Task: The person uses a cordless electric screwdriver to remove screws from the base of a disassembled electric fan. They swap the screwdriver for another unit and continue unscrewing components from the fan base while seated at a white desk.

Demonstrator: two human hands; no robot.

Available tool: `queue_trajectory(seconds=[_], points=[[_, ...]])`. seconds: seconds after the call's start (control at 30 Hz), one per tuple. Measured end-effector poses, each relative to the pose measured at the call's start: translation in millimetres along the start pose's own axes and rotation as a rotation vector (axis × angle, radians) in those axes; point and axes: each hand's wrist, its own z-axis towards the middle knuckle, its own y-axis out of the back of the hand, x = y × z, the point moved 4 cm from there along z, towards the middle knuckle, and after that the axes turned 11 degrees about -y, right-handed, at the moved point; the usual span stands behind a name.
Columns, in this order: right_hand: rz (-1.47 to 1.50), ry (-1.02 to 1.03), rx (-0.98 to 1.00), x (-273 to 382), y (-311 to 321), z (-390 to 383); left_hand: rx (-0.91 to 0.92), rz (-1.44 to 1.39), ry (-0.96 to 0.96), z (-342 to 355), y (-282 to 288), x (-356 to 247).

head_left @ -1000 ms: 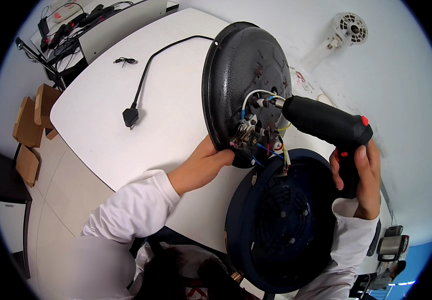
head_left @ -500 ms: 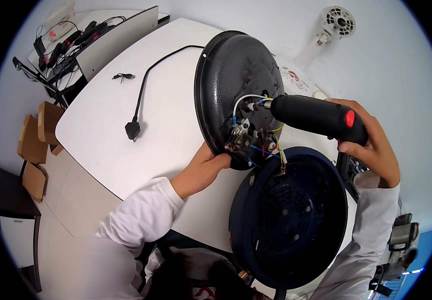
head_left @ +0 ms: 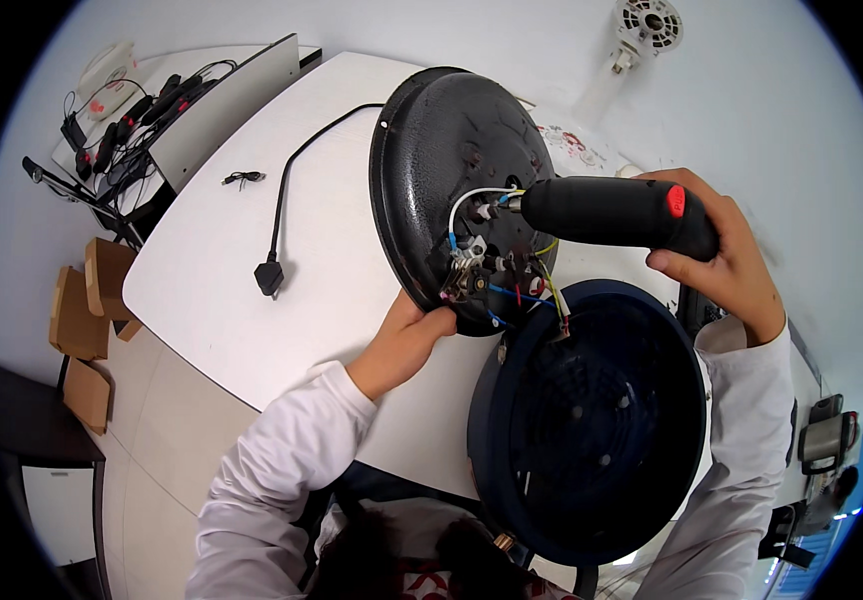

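My left hand (head_left: 402, 345) grips the lower rim of a round black metal pan (head_left: 442, 150), which stands tilted on edge. Its underside faces right and carries terminals and white, blue, red and yellow-green wires (head_left: 504, 275). In my right hand (head_left: 732, 250) is a black cordless screwdriver with a red button (head_left: 592, 212), held level. Its tip meets the fittings near the middle of the pan's underside; the exact contact is hard to make out. Below the pan sits an open dark blue round housing (head_left: 602, 430), joined to it by wires.
A black power cord with a plug (head_left: 270, 275) and a small coiled cable (head_left: 243, 178) lie on the white table (head_left: 202, 290). Behind a partition (head_left: 222, 110) are tangled tools and cables. Cardboard boxes (head_left: 82, 310) are on the left, and a white fan-like part (head_left: 649, 28) is near the wall.
The view has shifted slightly. My left hand keeps its hold on the pan, and the screwdriver in my right hand stays against the same fittings, now a little more level.
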Motion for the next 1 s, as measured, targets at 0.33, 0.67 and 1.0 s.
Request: queue_trajectory(seconds=[0.33,0.67,1.0], points=[[0.506,-0.447,0.018,-13.4,-29.7,-17.3,-0.143,-0.026,0.054,0.4,3.4,4.1],[1.064,-0.652,-0.274,-38.4,-31.1,-100.2,-0.214,-0.118,0.162,0.1,5.4,8.2],[1.037,-0.836,-0.153,-37.4,-32.5,-147.6,-0.202,-0.228,0.168,-2.0,11.7,13.1]])
